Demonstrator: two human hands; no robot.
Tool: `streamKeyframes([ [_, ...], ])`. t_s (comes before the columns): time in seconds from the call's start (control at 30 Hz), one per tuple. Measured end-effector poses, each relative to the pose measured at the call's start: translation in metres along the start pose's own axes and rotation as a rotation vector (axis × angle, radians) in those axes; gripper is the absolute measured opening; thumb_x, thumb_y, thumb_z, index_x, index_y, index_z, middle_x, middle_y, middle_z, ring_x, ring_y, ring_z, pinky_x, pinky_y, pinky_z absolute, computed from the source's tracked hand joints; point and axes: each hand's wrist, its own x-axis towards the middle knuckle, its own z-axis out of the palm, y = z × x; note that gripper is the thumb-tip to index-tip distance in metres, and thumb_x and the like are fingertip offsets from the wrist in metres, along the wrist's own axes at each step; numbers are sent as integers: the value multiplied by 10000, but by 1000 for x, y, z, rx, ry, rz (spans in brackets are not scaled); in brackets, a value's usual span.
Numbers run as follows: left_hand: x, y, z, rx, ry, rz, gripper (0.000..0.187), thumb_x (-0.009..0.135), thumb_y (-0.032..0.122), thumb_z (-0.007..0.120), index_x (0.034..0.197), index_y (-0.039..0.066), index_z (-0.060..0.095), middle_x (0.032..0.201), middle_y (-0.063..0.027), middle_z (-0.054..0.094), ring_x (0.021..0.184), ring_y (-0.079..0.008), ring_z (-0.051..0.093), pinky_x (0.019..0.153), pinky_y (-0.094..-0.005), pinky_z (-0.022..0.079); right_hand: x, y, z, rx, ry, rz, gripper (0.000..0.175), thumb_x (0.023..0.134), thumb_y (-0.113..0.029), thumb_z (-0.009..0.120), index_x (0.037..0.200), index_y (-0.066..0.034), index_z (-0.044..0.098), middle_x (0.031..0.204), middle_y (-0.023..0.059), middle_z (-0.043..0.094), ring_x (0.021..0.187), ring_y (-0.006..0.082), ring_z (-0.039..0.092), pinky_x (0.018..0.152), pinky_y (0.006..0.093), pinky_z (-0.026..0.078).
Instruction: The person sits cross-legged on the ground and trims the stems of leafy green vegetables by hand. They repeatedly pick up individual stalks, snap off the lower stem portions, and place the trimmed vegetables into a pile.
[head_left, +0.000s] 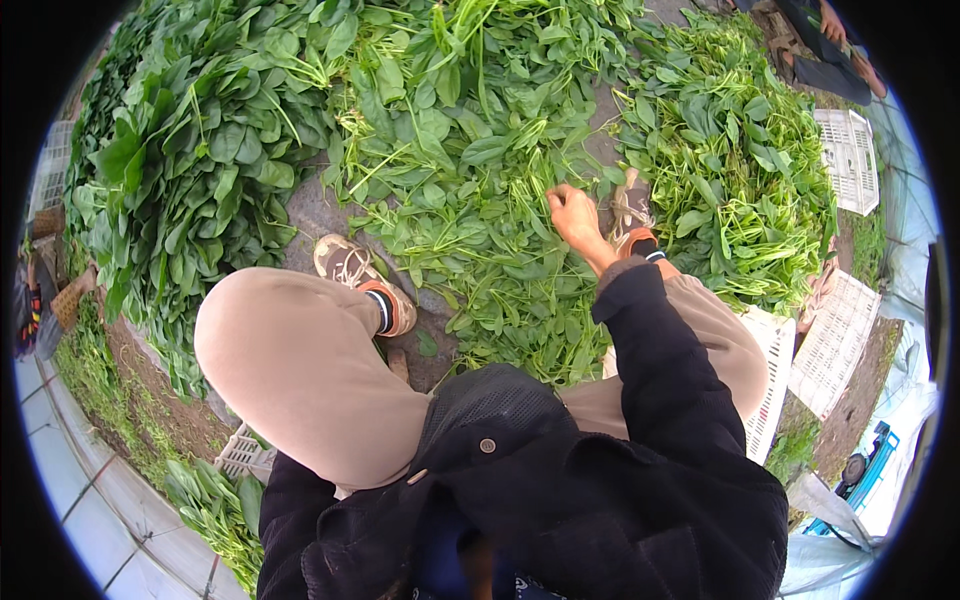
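Observation:
My right hand (576, 219) reaches down over the middle of a loose spread of leafy greens (480, 247), its fingers bent near pale stems beside my right shoe (634, 202). Whether the fingertips pinch a stem is too small to tell. My left hand is out of view; the left sleeve (292, 487) runs down beside my left knee. By that sleeve a bunch of broad-leaved greens (214, 510) shows, next to a pale plastic crate (244, 454). Left of my left shoe (349, 262), greens stand in a tall dense heap (202, 165).
Another heap of greens (727, 172) lies to the right. White plastic crates (847, 161) stand beyond it, and a slatted white crate (772, 382) sits by my right knee. A person's hand (832, 28) shows at upper right. Plastic sheeting (97, 495) borders the left side.

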Motion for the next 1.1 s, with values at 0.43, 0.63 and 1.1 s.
streamKeyframes([
  [0.43,77,-53,-155,-710,457,128,378,965,113,620,1306,-33,547,1214,-179,647,1127,-232,628,1001,-343,473,32,-25,6,-128,-160,1,368,848,-254,677,1174,-84,659,1151,168,698,1079,344,647,933,457,490],
  [0.63,7,39,-308,-1156,490,704,303,1003,88,595,1270,-54,594,1214,-172,673,1120,-201,651,1016,-309,483,-25,-62,-66,-94,-148,-308,322,846,-191,675,1120,-25,648,1017,154,704,950,308,674,843,409,522],
  [1.1,-200,230,-229,-790,-285,1423,340,943,193,653,1203,-24,641,1115,-254,670,1018,-376,652,871,-428,506,-158,-163,-143,546,-284,-563,182,956,-66,622,1130,-21,653,1002,22,677,907,94,648,804,264,529],
])
